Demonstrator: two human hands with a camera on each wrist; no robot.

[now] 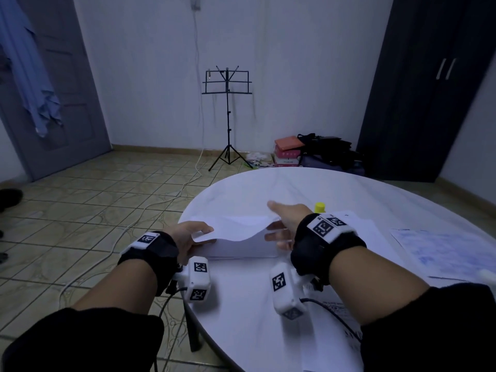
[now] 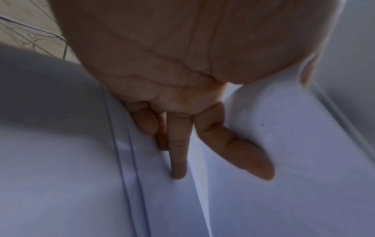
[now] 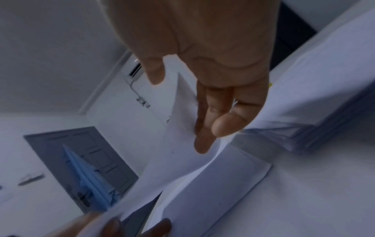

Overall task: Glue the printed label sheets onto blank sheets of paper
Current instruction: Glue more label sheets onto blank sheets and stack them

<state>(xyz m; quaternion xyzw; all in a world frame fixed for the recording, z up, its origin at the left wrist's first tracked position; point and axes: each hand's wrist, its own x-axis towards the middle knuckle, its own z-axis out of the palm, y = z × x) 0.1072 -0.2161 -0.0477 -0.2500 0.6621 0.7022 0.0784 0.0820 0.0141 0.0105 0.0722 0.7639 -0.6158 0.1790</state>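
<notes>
A blank white sheet (image 1: 236, 228) is lifted off a low stack of blank paper (image 1: 241, 249) on the round white table (image 1: 241, 304). My left hand (image 1: 200, 234) pinches the sheet's left corner, thumb on top. Seen from the left wrist, its index finger (image 2: 233, 152) lies against the sheet (image 2: 294, 160) and the middle finger (image 2: 178, 158) touches the stack. My right hand (image 1: 273, 218) pinches the sheet's right edge; in the right wrist view the sheet (image 3: 180, 121) runs between thumb (image 3: 156, 75) and fingers (image 3: 205, 133). A yellow-capped glue bottle (image 1: 319, 207) stands behind my right wrist.
A blue-printed sheet (image 1: 442, 253) lies at the table's right, another printed sheet (image 1: 332, 315) near the front edge. A thicker paper stack (image 3: 324, 112) lies beside my right hand. On the floor beyond are a music stand (image 1: 227, 114), cables and boxes.
</notes>
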